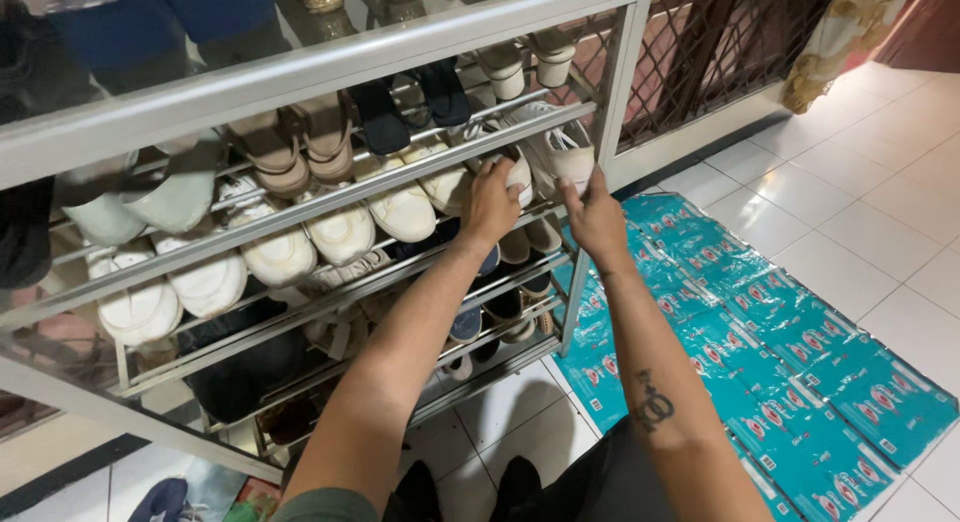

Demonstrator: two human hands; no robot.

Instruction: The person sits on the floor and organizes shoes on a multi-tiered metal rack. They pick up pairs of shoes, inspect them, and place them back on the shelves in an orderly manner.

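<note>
Metal shoe rack (300, 207) edge; both hands (490, 204) (595, 217) grip white sneakers (555, 152).

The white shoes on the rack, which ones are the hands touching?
The white laced sneaker at the shelf's right end: the left hand and right hand both reach it. Other white shoes sit untouched.

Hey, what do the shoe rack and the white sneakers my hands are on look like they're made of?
Shoe rack: seems metal, pale grey with a dull sheen, built from thin bars and square posts. White sneakers: look like canvas or smooth synthetic, matte, with laces; which one is hard to tell. Left hand and right hand touch them.
</note>
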